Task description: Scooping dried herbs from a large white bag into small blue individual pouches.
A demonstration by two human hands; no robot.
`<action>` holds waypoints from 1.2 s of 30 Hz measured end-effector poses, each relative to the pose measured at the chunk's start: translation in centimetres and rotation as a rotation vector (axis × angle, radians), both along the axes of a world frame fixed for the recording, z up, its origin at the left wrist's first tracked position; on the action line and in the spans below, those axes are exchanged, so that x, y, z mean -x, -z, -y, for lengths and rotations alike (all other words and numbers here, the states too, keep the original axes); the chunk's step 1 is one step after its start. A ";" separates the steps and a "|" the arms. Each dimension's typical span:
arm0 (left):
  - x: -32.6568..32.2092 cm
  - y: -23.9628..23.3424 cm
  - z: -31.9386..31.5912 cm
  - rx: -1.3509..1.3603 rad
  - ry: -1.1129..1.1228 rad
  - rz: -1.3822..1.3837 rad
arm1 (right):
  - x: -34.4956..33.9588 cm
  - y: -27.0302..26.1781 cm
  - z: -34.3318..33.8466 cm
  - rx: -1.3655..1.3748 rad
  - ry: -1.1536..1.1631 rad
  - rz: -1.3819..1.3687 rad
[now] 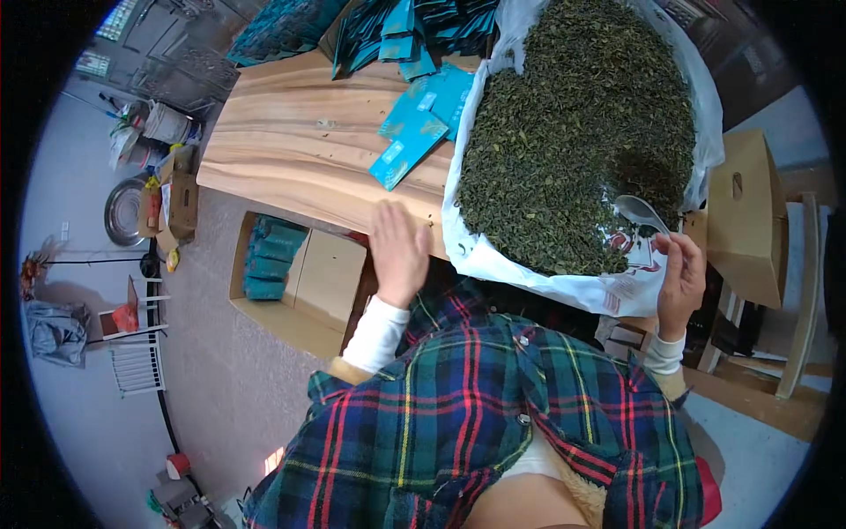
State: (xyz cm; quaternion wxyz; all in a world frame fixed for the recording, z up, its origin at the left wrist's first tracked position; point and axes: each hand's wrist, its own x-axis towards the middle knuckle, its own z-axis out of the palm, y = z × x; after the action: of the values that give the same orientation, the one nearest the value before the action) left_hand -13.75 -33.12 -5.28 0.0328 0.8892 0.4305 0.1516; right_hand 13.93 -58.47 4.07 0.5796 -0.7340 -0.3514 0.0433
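Observation:
My right hand (682,281) grips the handle of a metal spoon (638,210) at the near right of a heap of dried green leaves (575,139). The leaves lie in a white plastic bag (522,281) that is spread wide, with its printed bottom showing beside the spoon. My left hand (398,254) is held over the near edge of the wooden table (284,142), fingers extended, nothing seen in it. Beyond it lie several flat teal packets (410,149), overlapping, beside the bag. More teal packets (396,33) are bunched at the table's far side.
Below the table, left of my left hand, an open cardboard box (330,264) holds several teal packages (272,258). Another cardboard box (747,218) stands right of the bag, near a wooden frame (800,297). Cartons (178,198) and a metal basin (124,211) are at the far left.

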 end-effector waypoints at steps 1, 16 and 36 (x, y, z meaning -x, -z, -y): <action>-1.1 -0.2 -0.3 -0.006 0.068 0.054 | 0.2 0.0 -0.2 -0.004 0.000 0.006; -4.0 -4.0 -11.1 0.038 0.129 0.168 | 1.2 0.2 0.5 -0.022 0.012 -0.056; -14.3 -9.6 0.9 0.146 0.863 0.114 | -0.6 0.2 -2.4 0.062 -0.016 -0.305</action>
State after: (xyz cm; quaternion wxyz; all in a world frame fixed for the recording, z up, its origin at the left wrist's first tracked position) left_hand 0.58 -33.98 4.31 0.1795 0.9731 0.0268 0.1418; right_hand 14.53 -56.11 3.82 0.6030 -0.7335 -0.2637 0.1698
